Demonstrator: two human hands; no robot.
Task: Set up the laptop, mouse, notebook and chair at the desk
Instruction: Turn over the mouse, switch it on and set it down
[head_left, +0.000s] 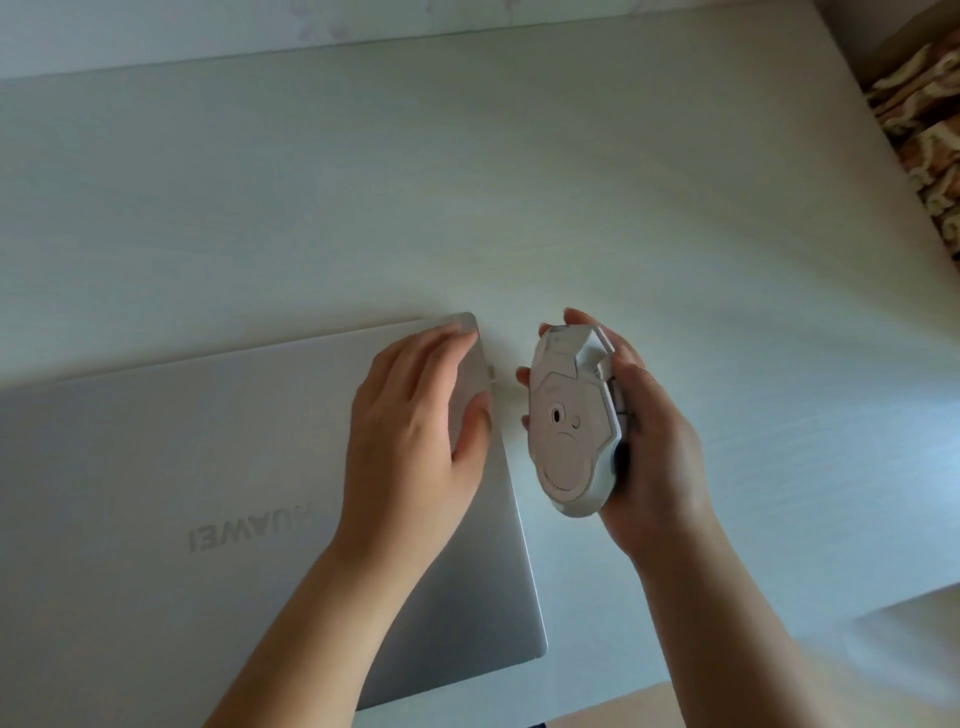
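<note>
Closed silver laptop (156, 493) flat on the pale desk (519, 182), at the near left; lid up, logo reading upside-down from the camera. Far right corner of the lid just left of scene centre; near right corner close to the near desk edge.

Left hand (415, 415) resting palm-down on the lid at its far right corner — fingers straight and relaxed, gripping nothing. Fingertips (460, 332) at the lid's far right corner, thumb along the right edge. Small tab or plug at that right edge, just past the thumb; too blurred to identify.

Right hand (644, 441) just right of the laptop, holding a pale grey mouse (569, 415) — fingers curled round its far side, tips showing at its top and left rim. Mouse turned on edge, underside facing the camera: flat beige base plate, dark sensor slot and a small round button near the middle. Mouse apparently lifted clear of the desk, though contact underneath cannot be told. Narrow strip of bare desk between mouse and laptop edge.

Wall line along the far edge of the desk. Patterned brown-and-cream fabric (924, 140) beyond the desk at the far right. Notebook and chair not identifiable.
</note>
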